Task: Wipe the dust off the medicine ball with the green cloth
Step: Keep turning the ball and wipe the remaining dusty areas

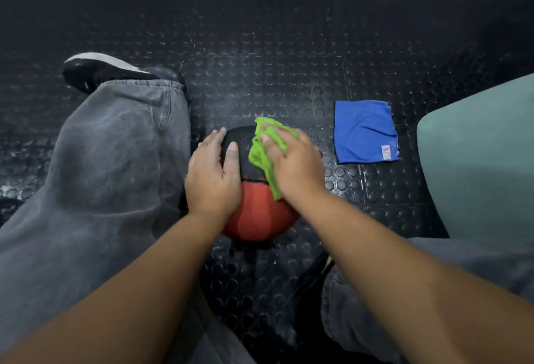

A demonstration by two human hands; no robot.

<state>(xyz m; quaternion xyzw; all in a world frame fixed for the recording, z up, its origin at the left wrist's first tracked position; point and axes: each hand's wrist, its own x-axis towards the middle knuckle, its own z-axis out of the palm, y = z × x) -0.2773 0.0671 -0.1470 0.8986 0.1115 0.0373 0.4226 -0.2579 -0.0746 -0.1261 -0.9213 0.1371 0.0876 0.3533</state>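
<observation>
- A dark rubber floor (260,60), covered in raised round studs, filled the view from above; the far part faded into shadow.
- A person sat over it, seen from their own head, with both bare forearms reaching forward and down.
- A medicine ball (260,213) rested on the floor between the person's legs. Its near half was red and its far half black, with a dark seam between the two.
- The left hand (212,175) lay flat on the left side of the ball, its fingers straight and spread over the black half, holding nothing.
- The right hand (297,164) held a bunched green cloth (260,152) against the top right of the ball. Folds of the cloth showed between the thumb and fingers, and a strip trailed down to the red half.
- The two hands sat close side by side on the ball, not touching each other.
- The left leg (109,161), in loose grey trousers, stretched out just left of the ball and ended in a black shoe (109,71) with a white sole.
- The right leg (433,277), in the same grey cloth, showed at the lower right.
- A blue cloth (364,132) lay flat on the floor to the right of the ball, apart from it, with a small red and white label (385,152) at its near right corner.
- A pale green object (479,161) with a rounded edge filled the right side; what it was could not be told.
</observation>
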